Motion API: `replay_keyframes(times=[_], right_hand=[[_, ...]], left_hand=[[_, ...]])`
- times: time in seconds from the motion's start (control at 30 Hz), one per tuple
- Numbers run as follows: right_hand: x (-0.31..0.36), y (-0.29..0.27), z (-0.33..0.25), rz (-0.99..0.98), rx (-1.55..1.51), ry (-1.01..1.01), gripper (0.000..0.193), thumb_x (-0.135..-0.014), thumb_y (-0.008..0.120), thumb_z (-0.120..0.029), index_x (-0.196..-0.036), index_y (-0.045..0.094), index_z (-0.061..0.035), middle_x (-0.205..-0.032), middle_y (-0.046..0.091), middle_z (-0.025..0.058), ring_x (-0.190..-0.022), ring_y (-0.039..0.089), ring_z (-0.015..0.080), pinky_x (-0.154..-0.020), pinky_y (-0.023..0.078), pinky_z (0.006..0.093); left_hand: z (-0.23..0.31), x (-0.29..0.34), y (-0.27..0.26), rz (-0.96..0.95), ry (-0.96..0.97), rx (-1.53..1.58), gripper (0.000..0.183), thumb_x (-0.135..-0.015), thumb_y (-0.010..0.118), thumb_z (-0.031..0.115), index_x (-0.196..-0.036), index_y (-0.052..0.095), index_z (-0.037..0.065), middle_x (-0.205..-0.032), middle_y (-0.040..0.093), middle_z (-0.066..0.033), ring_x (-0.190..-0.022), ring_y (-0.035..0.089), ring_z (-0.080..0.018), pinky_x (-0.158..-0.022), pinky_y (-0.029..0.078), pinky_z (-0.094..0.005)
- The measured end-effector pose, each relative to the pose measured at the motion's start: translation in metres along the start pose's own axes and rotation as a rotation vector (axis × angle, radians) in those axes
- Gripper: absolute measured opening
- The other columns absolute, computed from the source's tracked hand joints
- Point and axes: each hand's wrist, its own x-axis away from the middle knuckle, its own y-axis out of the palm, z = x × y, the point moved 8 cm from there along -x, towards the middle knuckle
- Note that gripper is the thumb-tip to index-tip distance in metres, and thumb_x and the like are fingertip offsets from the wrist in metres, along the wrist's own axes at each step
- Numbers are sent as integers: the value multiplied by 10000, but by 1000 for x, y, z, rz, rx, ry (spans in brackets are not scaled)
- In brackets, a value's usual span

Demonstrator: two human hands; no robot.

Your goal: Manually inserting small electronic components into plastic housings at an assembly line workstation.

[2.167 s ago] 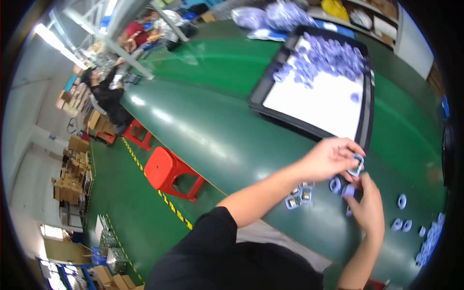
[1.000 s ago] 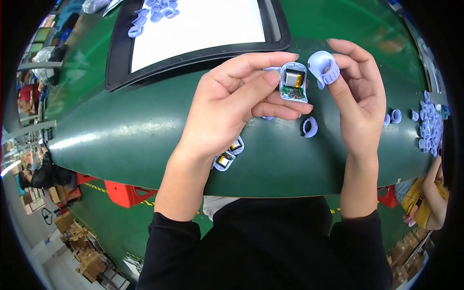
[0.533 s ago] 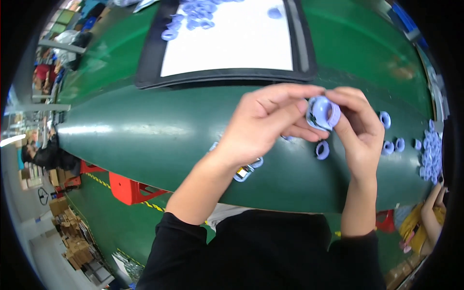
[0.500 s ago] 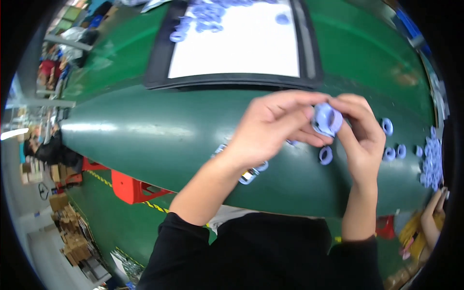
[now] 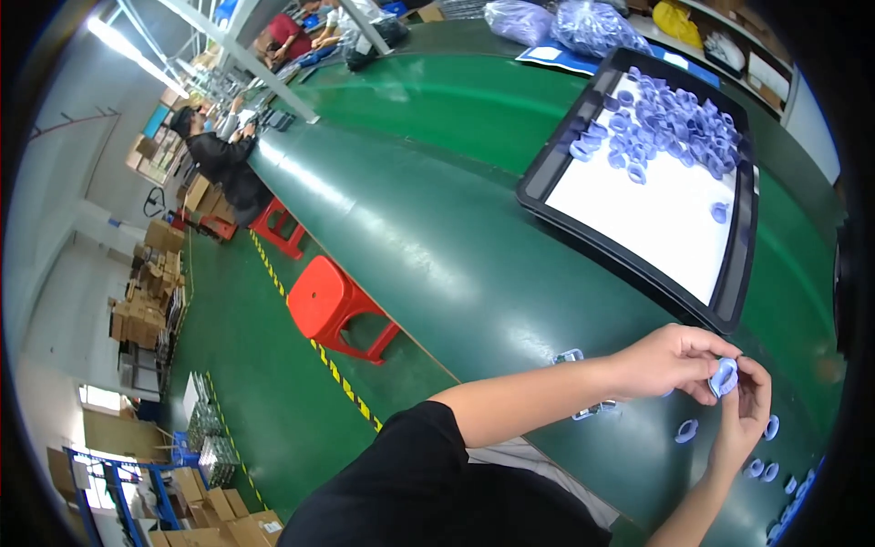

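My left hand and my right hand meet at the lower right over the green table. Between their fingertips is a periwinkle plastic ring, gripped from both sides. On the tabletop just below them lies another plastic ring. Several more such rings sit to the right of my right wrist and run toward the picture's dark rim. Under my left forearm, partly hidden by it, are small pale-blue framed pieces with dark or shiny parts.
A black tray with a white lining stands beyond my hands, many periwinkle rings heaped at its far end. Red stools line the table's left edge. Plastic bags lie at the back. A person in dark clothing sits farther along.
The view has swung to the left, so my hands and the tray now appear farther right and more of the workshop shows. Both hands still hold the ring, which looks turned.
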Motion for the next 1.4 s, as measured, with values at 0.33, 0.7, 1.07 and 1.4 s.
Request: replay_keyframes(times=[0.33,0.7,1.07,1.4], right_hand=[[2,3,0,-10,32,-16,297,-985,650,-94,-1232,530,20,-1132,589,76,-1033,580,147,-936,452,280],[6,22,-17,-164,-7,-33,449,-1039,546,-268,-1361,529,45,-1404,552,206,-1296,533,294,-1122,376,418],[10,15,-3,-40,-29,19,202,-1045,536,-179,-1138,585,-6,-1202,614,168,-1318,513,339,-1108,385,447],[6,12,14,-130,-213,-8,131,-1022,594,-156,-1053,592,-29,-1167,617,125,-1204,561,255,-1071,420,394]], left_hand=[[4,0,9,-77,-21,77,349,-1049,547,144,-1364,560,-4,-1128,632,-110,-879,685,-160,-804,600,-310],[-7,-2,1,-4,-48,135,287,-977,702,187,-1154,573,2,-1060,663,-90,-827,663,-132,-721,559,-255],[-3,-1,1,34,-21,33,275,-867,802,87,-1013,603,-34,-933,687,-104,-730,680,-151,-630,544,-257],[8,-1,-1,94,146,-108,242,-790,830,-14,-898,617,-48,-972,704,-144,-723,688,-146,-632,558,-265]])
